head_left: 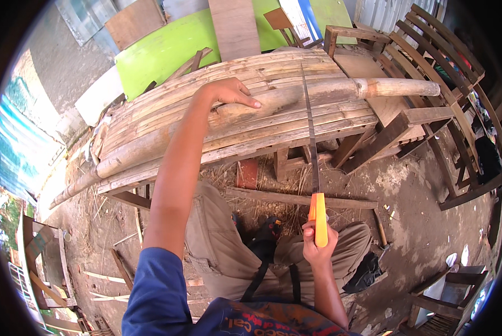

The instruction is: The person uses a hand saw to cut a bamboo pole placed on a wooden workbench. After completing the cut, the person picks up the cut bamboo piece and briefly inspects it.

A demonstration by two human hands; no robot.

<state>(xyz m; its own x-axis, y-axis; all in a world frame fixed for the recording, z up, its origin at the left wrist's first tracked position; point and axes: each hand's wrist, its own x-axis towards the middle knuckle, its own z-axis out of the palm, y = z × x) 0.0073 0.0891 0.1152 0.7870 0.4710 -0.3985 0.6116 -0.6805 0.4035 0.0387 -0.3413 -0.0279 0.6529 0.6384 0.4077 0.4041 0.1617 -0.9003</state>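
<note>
A thick bamboo pole [329, 92] lies lengthwise across a bench of split bamboo slats [167, 106]. My left hand [228, 92] rests flat on the pole, fingers spread toward the right. My right hand [316, 243] grips the orange handle of a hand saw [311, 129]. The saw's long thin blade runs up and away from me, and its far part lies across the pole just right of my left hand.
Green and brown boards [167, 47] lean behind the bench. Wooden slatted chair frames [441, 61] stand at the right. A loose wooden strip [296, 197], straw and offcuts lie on the dirt floor under the bench. Another wooden frame [447, 288] sits at the lower right.
</note>
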